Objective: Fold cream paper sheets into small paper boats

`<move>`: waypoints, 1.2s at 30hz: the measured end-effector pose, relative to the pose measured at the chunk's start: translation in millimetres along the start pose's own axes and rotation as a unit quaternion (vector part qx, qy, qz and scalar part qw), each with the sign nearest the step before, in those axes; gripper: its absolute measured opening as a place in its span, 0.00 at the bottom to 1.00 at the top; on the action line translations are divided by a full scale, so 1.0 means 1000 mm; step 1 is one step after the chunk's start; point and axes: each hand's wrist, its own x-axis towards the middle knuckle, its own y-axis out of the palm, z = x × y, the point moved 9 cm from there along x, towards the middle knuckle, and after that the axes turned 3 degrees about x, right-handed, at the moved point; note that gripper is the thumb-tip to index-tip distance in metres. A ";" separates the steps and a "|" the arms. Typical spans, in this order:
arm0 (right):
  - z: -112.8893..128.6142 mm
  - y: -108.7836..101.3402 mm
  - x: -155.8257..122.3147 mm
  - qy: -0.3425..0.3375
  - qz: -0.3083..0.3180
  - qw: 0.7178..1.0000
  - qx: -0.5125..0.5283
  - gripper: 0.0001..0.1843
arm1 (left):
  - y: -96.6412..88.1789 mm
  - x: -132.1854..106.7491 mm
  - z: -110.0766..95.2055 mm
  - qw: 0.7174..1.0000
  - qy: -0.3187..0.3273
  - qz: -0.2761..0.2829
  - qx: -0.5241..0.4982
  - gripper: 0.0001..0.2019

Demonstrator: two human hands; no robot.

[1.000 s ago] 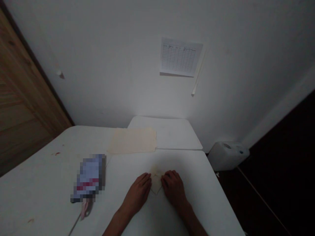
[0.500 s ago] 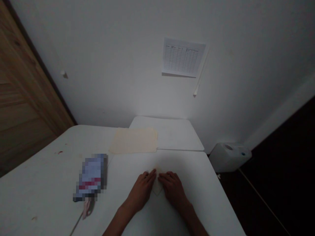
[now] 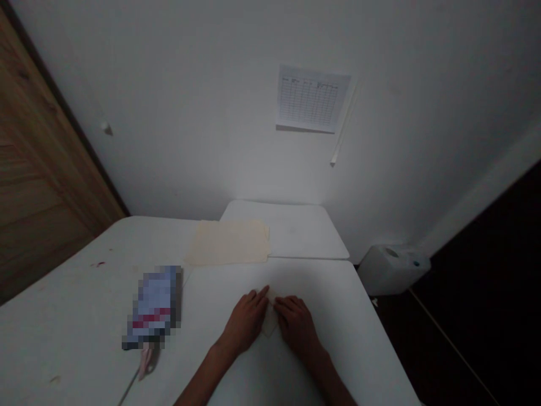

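Note:
A small folded piece of cream paper (image 3: 269, 324) lies on the white table between my two hands, one corner pointing toward me. My left hand (image 3: 248, 316) holds its left side, index finger stretched along the upper edge and the other fingers bent. On the right side, my right hand (image 3: 296, 321) has its fingers close together and bent, with the tips pressing on the paper. Both hands cover much of the paper, so its full shape is hidden.
Flat cream sheets (image 3: 228, 242) lie at the back of the white table (image 3: 346, 338). To the left is a blurred-out blue item (image 3: 154, 299) with a pinkish piece (image 3: 145, 361) below it. A white plastic container (image 3: 389, 270) stands on the floor at right.
The left index finger has reached slightly farther up along the paper's edge. My right fingertips have shifted a little to the right. The view has moved slightly.

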 end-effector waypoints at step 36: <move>0.000 -0.005 0.002 0.007 -0.002 0.999 0.054 0.14 | 0.007 0.022 0.039 0.977 -0.166 0.006 -0.133 0.16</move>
